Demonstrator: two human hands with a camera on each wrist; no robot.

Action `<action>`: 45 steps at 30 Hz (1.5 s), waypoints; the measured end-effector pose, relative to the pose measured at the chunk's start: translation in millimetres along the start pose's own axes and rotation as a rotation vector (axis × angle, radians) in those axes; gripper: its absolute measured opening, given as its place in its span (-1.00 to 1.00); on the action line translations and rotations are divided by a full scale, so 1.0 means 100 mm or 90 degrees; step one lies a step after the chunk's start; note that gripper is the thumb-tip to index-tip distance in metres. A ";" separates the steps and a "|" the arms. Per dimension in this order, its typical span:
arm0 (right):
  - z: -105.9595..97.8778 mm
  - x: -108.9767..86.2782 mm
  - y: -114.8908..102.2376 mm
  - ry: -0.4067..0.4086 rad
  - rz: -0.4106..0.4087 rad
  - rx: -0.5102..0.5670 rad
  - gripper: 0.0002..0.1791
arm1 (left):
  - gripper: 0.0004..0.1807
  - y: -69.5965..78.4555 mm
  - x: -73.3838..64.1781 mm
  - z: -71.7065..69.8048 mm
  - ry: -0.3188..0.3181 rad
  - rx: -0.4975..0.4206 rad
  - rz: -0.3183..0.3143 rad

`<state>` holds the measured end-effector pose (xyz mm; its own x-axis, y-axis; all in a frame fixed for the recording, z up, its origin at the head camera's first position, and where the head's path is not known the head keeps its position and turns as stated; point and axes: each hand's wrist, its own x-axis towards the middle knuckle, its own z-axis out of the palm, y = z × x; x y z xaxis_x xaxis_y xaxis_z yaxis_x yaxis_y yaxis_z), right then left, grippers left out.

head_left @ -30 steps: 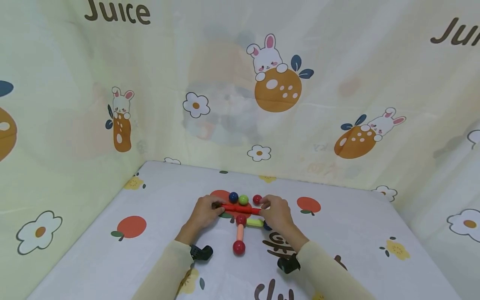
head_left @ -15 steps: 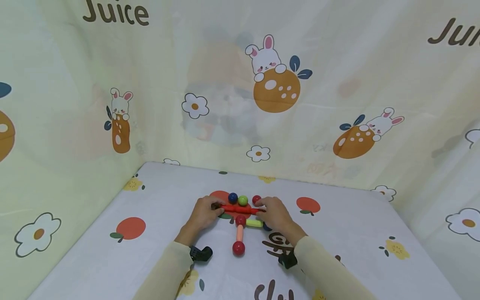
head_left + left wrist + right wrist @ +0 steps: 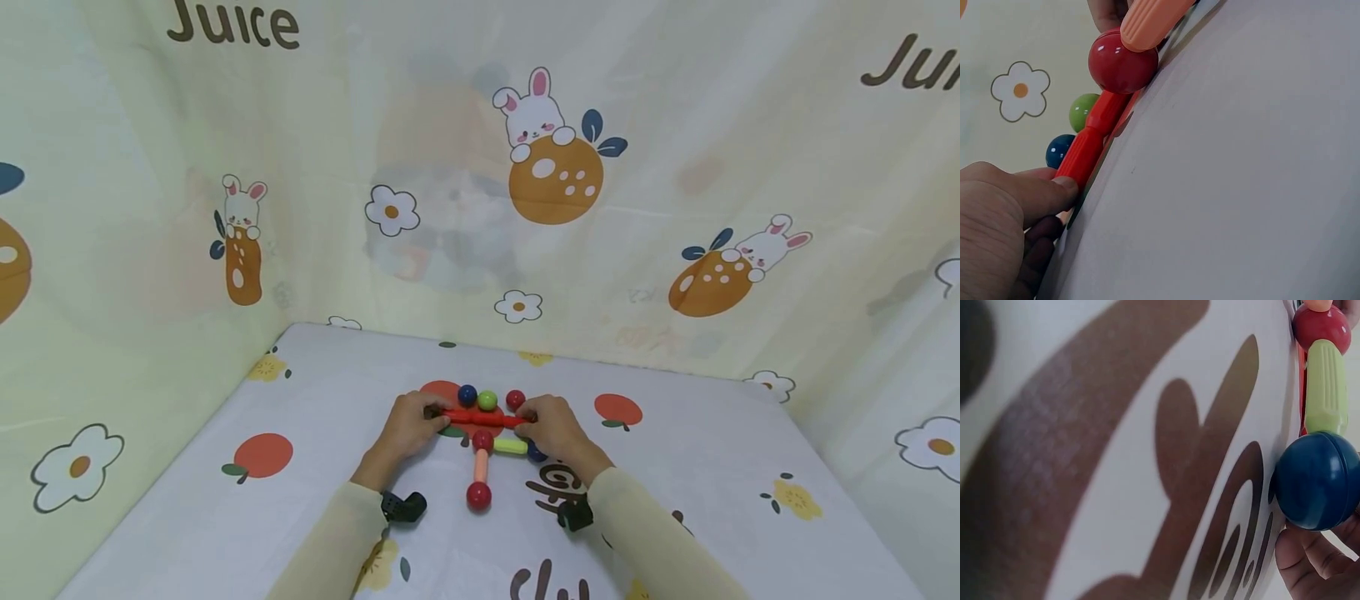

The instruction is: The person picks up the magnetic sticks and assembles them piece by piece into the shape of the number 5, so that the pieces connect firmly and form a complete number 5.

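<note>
Two red ribbed rods (image 3: 480,418) lie end to end in a line between my hands. My left hand (image 3: 408,427) pinches the left end between thumb and fingers, as the left wrist view also shows. At the other end, the thumb and fingertips of my right hand (image 3: 553,429) pinch the rod. Just nearer to me is a joined toy piece: a red ball (image 3: 482,440) with a pink rod (image 3: 480,467) running to another red ball (image 3: 478,497), and a lime-green rod (image 3: 510,447) running right to a dark blue ball (image 3: 1316,481) beside my right hand.
Behind the red rods sit a loose blue ball (image 3: 467,395), a green ball (image 3: 487,400) and a red ball (image 3: 515,400). A printed white cloth (image 3: 315,542) covers the table. A patterned curtain (image 3: 450,267) closes off the back and sides.
My right hand has shifted slightly, its fingertips coming away from the loose red ball and down onto the rod's end. My left hand and the joined piece stay nearly where they were.
</note>
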<state>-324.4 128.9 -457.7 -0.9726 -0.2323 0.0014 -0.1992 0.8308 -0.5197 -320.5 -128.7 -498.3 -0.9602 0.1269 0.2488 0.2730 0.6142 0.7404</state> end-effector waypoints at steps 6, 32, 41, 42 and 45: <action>-0.01 -0.01 0.01 0.006 0.011 -0.002 -0.81 | -0.77 0.01 0.01 0.00 -0.007 -0.003 -0.011; -0.12 -0.19 0.14 0.125 0.061 0.070 -0.74 | -0.76 0.03 -0.01 -0.01 -0.004 0.011 -0.015; -0.12 -0.35 0.05 0.209 0.038 0.107 -0.75 | -0.76 0.04 -0.01 -0.01 -0.007 0.016 -0.015; -0.12 -0.37 0.04 0.214 0.035 0.110 -0.75 | -0.76 0.04 -0.01 -0.01 -0.007 0.016 -0.016; -0.12 -0.40 0.00 0.225 0.024 0.115 -0.74 | -0.75 0.03 -0.01 -0.01 -0.005 0.016 -0.027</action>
<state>-287.5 144.4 -447.2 -0.9663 0.0112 0.2571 -0.1689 0.7262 -0.6665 -318.7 -127.5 -495.9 -0.9715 0.1065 0.2117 0.2300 0.6384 0.7345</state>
